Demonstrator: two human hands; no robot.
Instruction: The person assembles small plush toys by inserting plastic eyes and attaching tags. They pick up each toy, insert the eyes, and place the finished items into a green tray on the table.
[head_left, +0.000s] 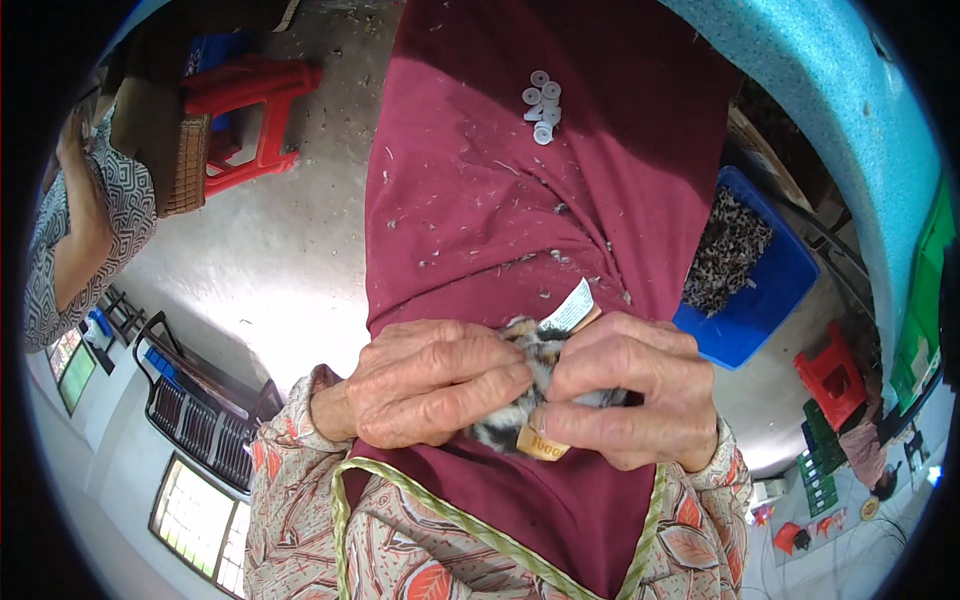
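Observation:
My left hand and my right hand meet over my lap, both pinching a small spotted furry piece with a white tag and a tan label. The piece is mostly hidden under my fingers. Beneath it lies a dark red cloth spread across my lap, flecked with bits of fluff. Several small white rings sit in a cluster on the far end of the cloth.
A blue crate of spotted furry pieces stands to the right. A red plastic stool is at the upper left, another red stool at the right. Another person's arm shows at the left edge. Concrete floor lies around.

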